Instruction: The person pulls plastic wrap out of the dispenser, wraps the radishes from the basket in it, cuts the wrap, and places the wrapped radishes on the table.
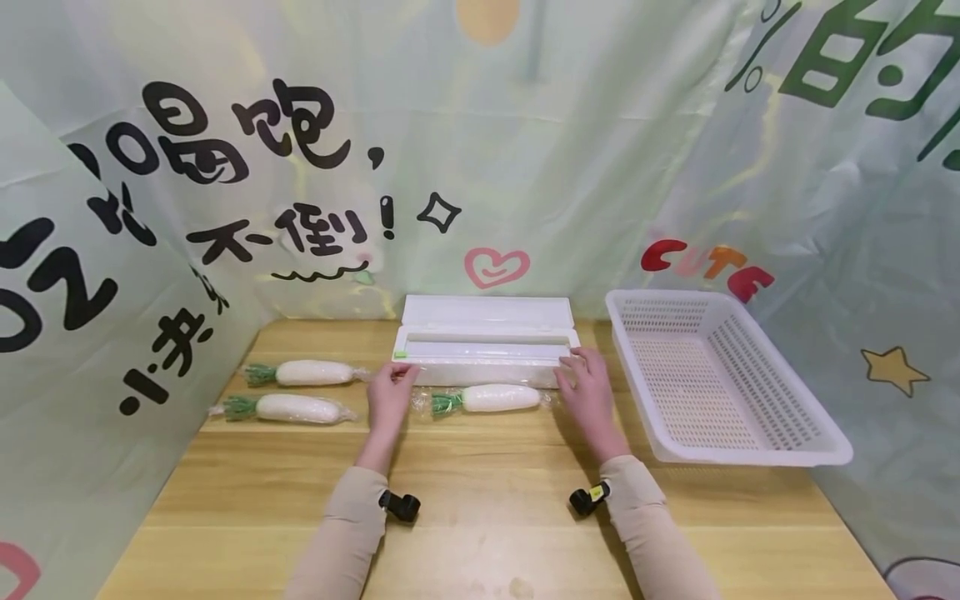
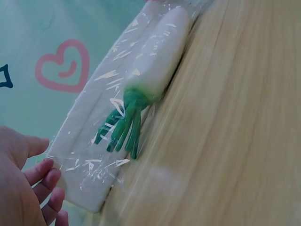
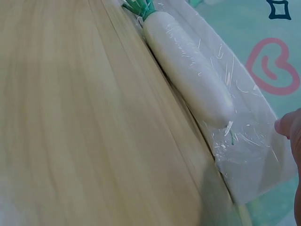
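Observation:
A white radish (image 1: 501,398) with green stems lies in front of a white film dispenser box (image 1: 487,373). Clear plastic film (image 2: 87,165) spreads around the radish and over the box's front. My left hand (image 1: 392,396) is at the box's left front corner. In the left wrist view its thumb stands apart from loosely bent fingers (image 2: 47,186), whose tips are right at the film's edge. On the right end of the box, my right hand (image 1: 588,392) has its fingers spread near the film. Only part of that hand (image 3: 295,134) shows in the right wrist view.
Two more wrapped radishes, one behind (image 1: 313,372) and one in front (image 1: 298,408), lie at the left. A white perforated basket (image 1: 750,457) stands at the right. The dispenser's lid (image 1: 487,312) is raised near the printed cloth backdrop (image 1: 555,167). All rest on a wooden table (image 1: 480,500).

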The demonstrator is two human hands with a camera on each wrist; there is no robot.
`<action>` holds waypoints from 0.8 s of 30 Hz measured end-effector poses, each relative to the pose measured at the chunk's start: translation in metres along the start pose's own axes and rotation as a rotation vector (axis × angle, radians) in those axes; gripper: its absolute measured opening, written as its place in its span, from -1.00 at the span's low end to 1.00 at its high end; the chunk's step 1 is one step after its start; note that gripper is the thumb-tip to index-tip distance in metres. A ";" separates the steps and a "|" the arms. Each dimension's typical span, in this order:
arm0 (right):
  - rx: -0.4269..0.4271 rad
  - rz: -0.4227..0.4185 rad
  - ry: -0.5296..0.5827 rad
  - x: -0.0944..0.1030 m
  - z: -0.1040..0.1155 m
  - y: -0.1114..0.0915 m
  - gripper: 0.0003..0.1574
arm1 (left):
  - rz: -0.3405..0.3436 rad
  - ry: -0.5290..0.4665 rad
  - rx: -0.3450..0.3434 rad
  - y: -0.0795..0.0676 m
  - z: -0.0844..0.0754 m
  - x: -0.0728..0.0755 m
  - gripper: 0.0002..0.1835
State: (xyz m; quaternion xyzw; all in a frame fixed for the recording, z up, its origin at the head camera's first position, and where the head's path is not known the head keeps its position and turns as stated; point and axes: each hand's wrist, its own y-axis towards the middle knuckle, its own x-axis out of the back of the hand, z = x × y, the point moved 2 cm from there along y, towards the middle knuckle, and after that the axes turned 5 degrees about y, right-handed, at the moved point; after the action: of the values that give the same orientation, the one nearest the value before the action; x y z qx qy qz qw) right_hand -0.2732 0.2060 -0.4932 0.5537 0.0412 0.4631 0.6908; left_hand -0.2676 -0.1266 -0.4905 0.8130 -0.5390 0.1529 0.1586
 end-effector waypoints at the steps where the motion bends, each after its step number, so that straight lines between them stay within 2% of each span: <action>1: 0.003 -0.002 0.002 -0.001 0.000 0.000 -0.75 | -0.004 -0.007 -0.007 0.000 0.000 -0.002 -0.71; 8: 0.017 0.017 -0.001 -0.002 0.004 0.003 -0.93 | -0.037 -0.010 -0.080 -0.001 -0.003 -0.007 -0.82; 12: 0.056 0.003 0.015 -0.001 0.003 0.002 -0.91 | -0.019 -0.021 -0.155 -0.002 -0.002 -0.008 -0.87; 17: 0.158 -0.016 0.062 0.004 0.001 -0.007 -0.83 | 0.091 -0.031 -0.261 -0.006 0.002 0.000 -0.89; 21: 0.228 0.031 0.066 0.011 0.002 -0.015 -0.77 | 0.183 0.029 -0.317 -0.008 0.007 0.010 -0.91; 24: 0.253 0.100 0.077 0.017 0.002 -0.019 -0.77 | 0.249 0.113 -0.382 -0.010 0.010 0.018 -0.92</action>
State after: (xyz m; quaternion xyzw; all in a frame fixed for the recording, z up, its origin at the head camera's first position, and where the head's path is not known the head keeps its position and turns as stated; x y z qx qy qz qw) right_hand -0.2516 0.2169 -0.4998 0.6197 0.0979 0.5090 0.5893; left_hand -0.2510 -0.1416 -0.4928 0.6857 -0.6445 0.1116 0.3193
